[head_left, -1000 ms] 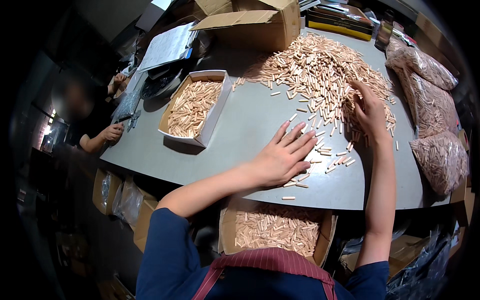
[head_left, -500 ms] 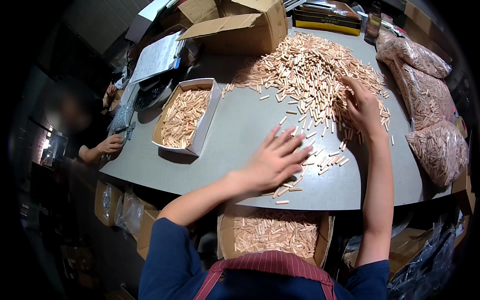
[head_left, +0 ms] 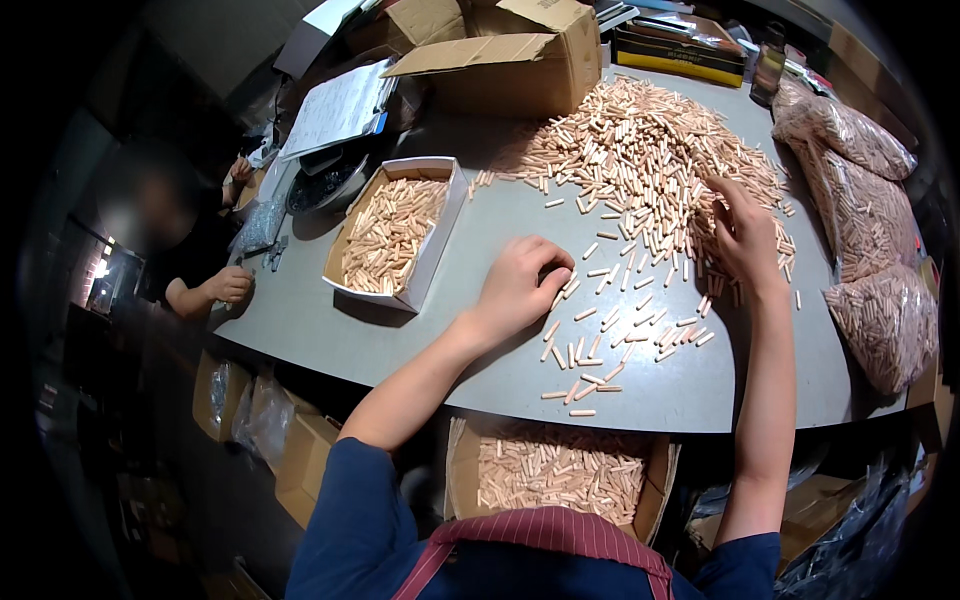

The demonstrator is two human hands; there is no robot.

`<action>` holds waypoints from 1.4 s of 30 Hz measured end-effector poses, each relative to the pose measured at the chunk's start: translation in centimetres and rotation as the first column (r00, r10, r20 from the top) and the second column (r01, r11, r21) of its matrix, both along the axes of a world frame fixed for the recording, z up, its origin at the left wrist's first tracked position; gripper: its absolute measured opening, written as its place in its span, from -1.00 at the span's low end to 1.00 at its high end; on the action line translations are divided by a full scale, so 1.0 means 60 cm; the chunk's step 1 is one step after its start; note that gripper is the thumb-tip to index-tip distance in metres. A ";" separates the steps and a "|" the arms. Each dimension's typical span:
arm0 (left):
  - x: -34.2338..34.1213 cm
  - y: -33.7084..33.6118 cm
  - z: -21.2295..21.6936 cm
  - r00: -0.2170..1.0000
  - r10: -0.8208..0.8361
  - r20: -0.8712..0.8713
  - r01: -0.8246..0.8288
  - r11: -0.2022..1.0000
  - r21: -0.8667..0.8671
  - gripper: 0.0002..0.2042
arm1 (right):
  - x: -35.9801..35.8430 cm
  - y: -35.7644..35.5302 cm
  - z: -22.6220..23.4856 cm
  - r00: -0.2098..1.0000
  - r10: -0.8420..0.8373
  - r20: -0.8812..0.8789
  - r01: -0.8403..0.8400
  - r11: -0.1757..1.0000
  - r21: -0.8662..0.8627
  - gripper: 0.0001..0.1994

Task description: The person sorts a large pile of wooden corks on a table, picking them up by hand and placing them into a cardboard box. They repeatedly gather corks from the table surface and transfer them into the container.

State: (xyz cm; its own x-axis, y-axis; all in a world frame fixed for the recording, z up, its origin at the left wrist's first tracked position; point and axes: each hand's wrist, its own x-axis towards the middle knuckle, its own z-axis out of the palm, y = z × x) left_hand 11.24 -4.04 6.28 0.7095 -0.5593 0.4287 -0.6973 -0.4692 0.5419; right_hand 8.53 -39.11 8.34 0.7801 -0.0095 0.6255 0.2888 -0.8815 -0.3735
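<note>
A big heap of short wooden dowels (head_left: 640, 150) covers the far middle of the grey table. At the right slope of the heap is my right hand (head_left: 748, 240), its fingers bent and the thumb apart from them, touching the dowels. My left hand (head_left: 515, 285) rests at the left of the loose dowels (head_left: 590, 350) scattered on the near tabletop. Its fingers are curled toward the thumb, right beside a few dowels; what lies between the tips is hidden. To the left stands a white-sided cardboard box (head_left: 437, 245) filled with dowels.
Under the table edge, a cardboard carton (head_left: 462, 470) of dowels sits before me. Plastic bags of dowels (head_left: 855, 230) line the right side. An open carton (head_left: 500, 80), papers (head_left: 335, 110) and a dark bowl (head_left: 325, 185) stand behind. Another person's hand (head_left: 230, 284) is at the left edge.
My left hand has drawn back left and up from over the loose dowels, and its spread fingers have curled. The right hand stays at the heap. The view has shifted slightly.
</note>
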 end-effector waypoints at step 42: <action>-0.021 0.007 0.001 0.994 -0.104 0.029 0.105 0.992 -0.072 -0.90 | 0.002 0.000 -0.008 0.997 0.020 -0.077 -0.014 0.998 0.069 -0.62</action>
State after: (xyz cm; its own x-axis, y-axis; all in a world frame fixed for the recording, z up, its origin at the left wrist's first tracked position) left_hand 9.96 -3.65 6.35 0.6371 -0.5963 0.4884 -0.7545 -0.3529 0.5533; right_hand 8.68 -39.08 7.85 0.8267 -0.0366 0.5615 0.2713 -0.8483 -0.4547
